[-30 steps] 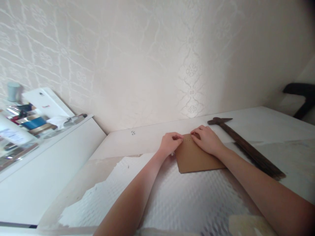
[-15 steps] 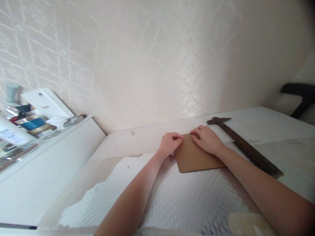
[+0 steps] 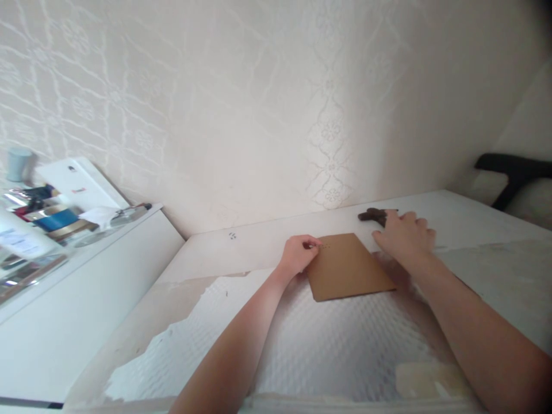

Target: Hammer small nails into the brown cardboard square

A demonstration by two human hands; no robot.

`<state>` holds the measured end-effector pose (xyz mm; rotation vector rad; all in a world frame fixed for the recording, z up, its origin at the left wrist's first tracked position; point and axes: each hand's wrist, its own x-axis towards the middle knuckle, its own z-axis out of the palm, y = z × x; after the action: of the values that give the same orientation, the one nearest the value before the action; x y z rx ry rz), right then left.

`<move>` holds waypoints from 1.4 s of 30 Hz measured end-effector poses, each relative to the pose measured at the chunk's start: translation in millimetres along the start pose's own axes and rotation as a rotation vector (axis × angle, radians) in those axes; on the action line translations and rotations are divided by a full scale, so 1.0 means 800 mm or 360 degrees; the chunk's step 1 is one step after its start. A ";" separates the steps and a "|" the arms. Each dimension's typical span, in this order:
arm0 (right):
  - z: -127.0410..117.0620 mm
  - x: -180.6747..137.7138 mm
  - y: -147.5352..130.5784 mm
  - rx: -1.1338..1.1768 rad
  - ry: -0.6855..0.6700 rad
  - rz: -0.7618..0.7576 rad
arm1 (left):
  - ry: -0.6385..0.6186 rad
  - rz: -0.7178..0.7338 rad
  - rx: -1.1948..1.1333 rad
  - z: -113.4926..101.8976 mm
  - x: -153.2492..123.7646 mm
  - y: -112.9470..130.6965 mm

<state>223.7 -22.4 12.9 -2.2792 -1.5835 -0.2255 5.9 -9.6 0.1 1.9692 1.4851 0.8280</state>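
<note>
A thin brown board [image 3: 347,267] lies flat on a white bubble-wrap sheet [image 3: 328,351]. My left hand [image 3: 297,253] rests at the board's far left corner. Its thumb and forefinger are pinched together over a row of tiny dark dots, and what they hold is too small to make out. My right hand [image 3: 405,233] lies off the board on a dark hammer [image 3: 371,216]. Its fingers are curled over the handle just behind the head. The rest of the handle is hidden under my hand and forearm.
The white table [image 3: 259,233] meets a patterned wall [image 3: 259,115] at its far edge. A white shelf [image 3: 86,241] at left carries tape rolls, a cup and clutter. A dark chair [image 3: 513,169] stands at far right. Torn paper edges the bubble wrap.
My right hand has left the board's far edge and moved right onto the hammer. The left hand keeps its pinch at the corner. The view has shifted slightly.
</note>
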 end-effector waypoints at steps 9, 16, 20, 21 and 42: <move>0.057 0.033 0.053 0.0224 0.0011 -0.0032 | 0.0009 0.0066 0.0070 0.006 0.005 -0.008; 0.048 0.033 0.051 0.0320 0.0334 -0.0269 | 0.0056 0.0117 0.0102 0.005 0.003 -0.008; 0.012 0.026 0.025 0.0537 0.0229 -0.0614 | 0.0049 0.0094 0.0122 0.003 0.000 -0.004; 0.006 0.024 0.019 0.0611 0.0184 -0.0719 | 0.0048 0.0092 0.0123 0.003 0.000 -0.004; -0.024 0.000 -0.004 0.0634 -0.0136 -0.1215 | 0.0023 0.0054 0.0201 0.000 0.000 0.000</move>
<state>221.8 -28.2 31.1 -1.3333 -2.2404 0.0087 6.4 -9.6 0.2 2.0892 1.5503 0.7813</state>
